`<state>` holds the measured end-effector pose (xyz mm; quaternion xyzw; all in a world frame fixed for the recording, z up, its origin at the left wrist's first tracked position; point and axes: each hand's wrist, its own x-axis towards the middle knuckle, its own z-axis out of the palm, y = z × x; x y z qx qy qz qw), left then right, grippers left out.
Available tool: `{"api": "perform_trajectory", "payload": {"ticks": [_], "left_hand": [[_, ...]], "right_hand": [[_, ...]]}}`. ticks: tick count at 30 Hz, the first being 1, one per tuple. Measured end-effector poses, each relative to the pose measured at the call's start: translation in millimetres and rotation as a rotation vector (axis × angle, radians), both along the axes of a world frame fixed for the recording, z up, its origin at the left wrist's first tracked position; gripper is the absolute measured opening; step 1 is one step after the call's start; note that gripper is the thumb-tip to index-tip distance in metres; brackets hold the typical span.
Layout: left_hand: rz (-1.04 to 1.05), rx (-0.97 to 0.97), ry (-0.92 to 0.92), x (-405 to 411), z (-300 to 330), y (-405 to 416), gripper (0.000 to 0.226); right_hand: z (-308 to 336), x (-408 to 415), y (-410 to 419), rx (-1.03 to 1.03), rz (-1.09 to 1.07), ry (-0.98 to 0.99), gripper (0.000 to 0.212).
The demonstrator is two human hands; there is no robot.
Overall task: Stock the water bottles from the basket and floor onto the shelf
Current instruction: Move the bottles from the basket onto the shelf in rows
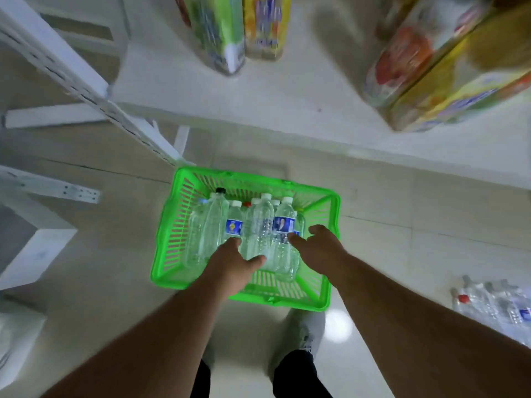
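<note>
So there's a big white shelf [287,90] running across the top of the scene, with colourful drink multipacks on it: a yellow-and-red pack [448,67] at the right and a green and yellow pair [244,27] further left. White shelving rails [86,90] slant down the left side.

Below that, on the pale tiled floor [402,202], sits a bright green basket [168,239], right in front of the person's feet. It's packed with clear water bottles [212,225] lying on their sides, most with white caps, a couple with blue labels. A second heap of bottles [500,305] lies on the floor at the far right, well apart from the basket.

Both arms reach down into the basket. The left hand [232,262] is wrapped round a clear bottle [258,228] in the middle, thumb on one side and fingers on the other. The right hand [319,248] is on the blue-labelled bottle [284,225] just beside it; it's too blurry to tell whether those fingers are actually closed around it.
</note>
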<state>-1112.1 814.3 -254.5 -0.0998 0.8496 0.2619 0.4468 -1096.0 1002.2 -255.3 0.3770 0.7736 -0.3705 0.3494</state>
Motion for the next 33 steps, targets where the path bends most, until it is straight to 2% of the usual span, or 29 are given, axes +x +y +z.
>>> {"api": "perform_trajectory", "payload": {"ticks": [3,6,8,13,16,18,22,25,26,29,33], "left_hand": [[0.037,-0.001,-0.021,1,-69,6,0.09],[0.07,0.01,-0.045,1,-125,12,0.092],[0.069,0.013,-0.049,0,-159,16,0.094],[0.088,0.014,-0.013,-8,-197,23,0.097],[0.094,-0.011,-0.028,-13,-209,28,0.1],[0.101,-0.012,-0.024,-15,-213,29,0.098],[0.129,0.036,-0.063,-16,-217,24,0.085],[0.181,0.074,-0.06,-13,-215,15,0.034],[0.193,0.085,-0.063,-12,-210,12,0.044],[0.223,0.125,-0.008,-11,-183,1,0.05],[0.269,0.2,0.028,-15,-111,-18,0.035]], "right_hand": [[-72,-7,0,0.001,-0.114,0.008,0.07],[-130,-14,2,-0.024,-0.176,0.0,0.051],[-165,-20,5,-0.02,-0.207,0.003,0.048],[-203,-33,8,-0.037,-0.233,0.019,0.047],[-218,-33,9,-0.05,-0.243,0.037,0.056],[-223,-33,10,-0.058,-0.251,0.05,0.058],[-226,-31,10,-0.022,-0.256,0.062,0.049],[-219,-29,6,-0.013,-0.287,0.096,0.043],[-214,-29,4,-0.014,-0.278,0.118,0.038],[-183,-26,1,-0.005,-0.221,0.187,0.025],[-111,-31,-8,-0.026,-0.228,0.287,0.022]]}}
